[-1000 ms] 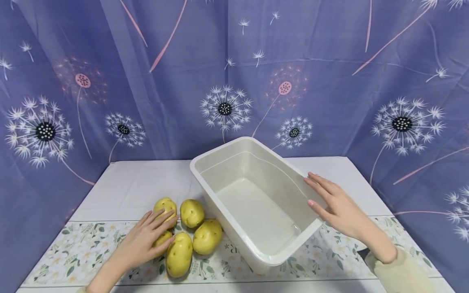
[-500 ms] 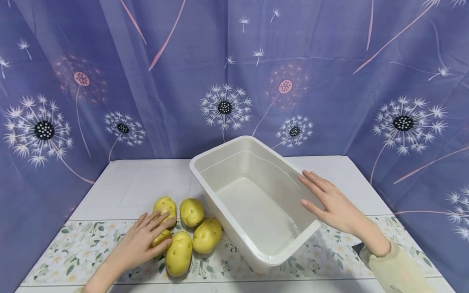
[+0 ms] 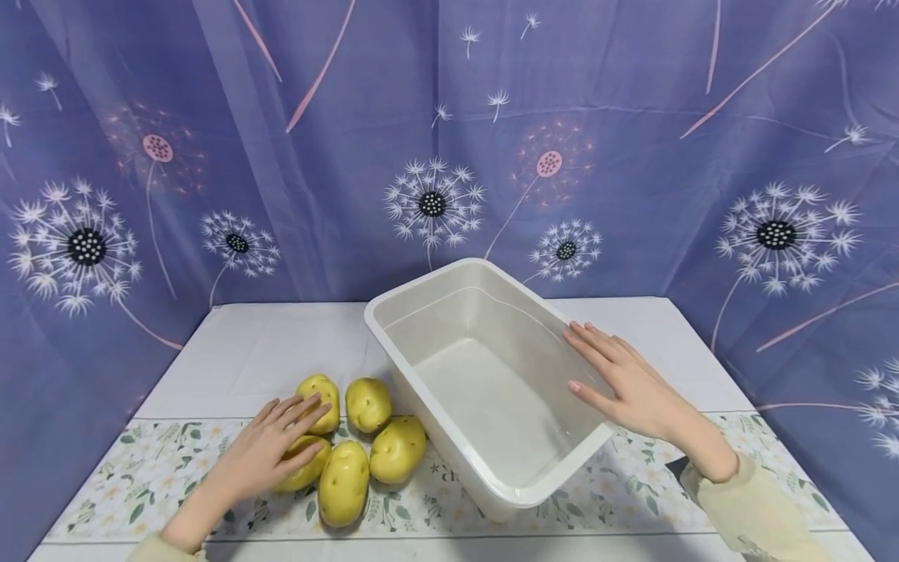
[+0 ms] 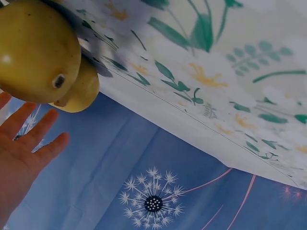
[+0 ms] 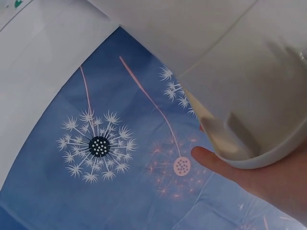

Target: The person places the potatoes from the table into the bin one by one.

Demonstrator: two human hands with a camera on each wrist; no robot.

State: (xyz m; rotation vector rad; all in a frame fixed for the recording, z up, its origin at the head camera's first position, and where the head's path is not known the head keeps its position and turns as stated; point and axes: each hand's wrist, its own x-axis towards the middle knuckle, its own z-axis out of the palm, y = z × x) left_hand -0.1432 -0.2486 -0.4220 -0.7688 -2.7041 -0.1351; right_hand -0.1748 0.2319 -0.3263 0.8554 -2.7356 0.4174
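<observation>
Several yellow potatoes (image 3: 343, 485) lie grouped on the table, left of a white plastic tub (image 3: 456, 428). My left hand (image 3: 253, 454) is over the left side of the group with fingers spread; its fingers overlap the back-left potato (image 3: 321, 381) in the head view. Below it lies another potato (image 3: 313, 462), partly covered by the thumb. From the left wrist, the fingers appear apart and close to a potato (image 4: 41, 52). At the tub's right side my right hand (image 3: 637, 394) reaches over the rim, fingers extended. The right wrist view shows its thumb (image 5: 216, 164) beside the tub wall (image 5: 240, 62).
The tub stands at an angle with nothing in it, next to the potatoes. A floral runner (image 3: 168, 476) crosses the white table (image 3: 253, 343). A purple dandelion-print curtain (image 3: 337, 179) rises behind and at both sides.
My right hand has moved slightly left and away along the tub's right rim. The left hand has drawn back a little to the left, baring more of the potato beneath it.
</observation>
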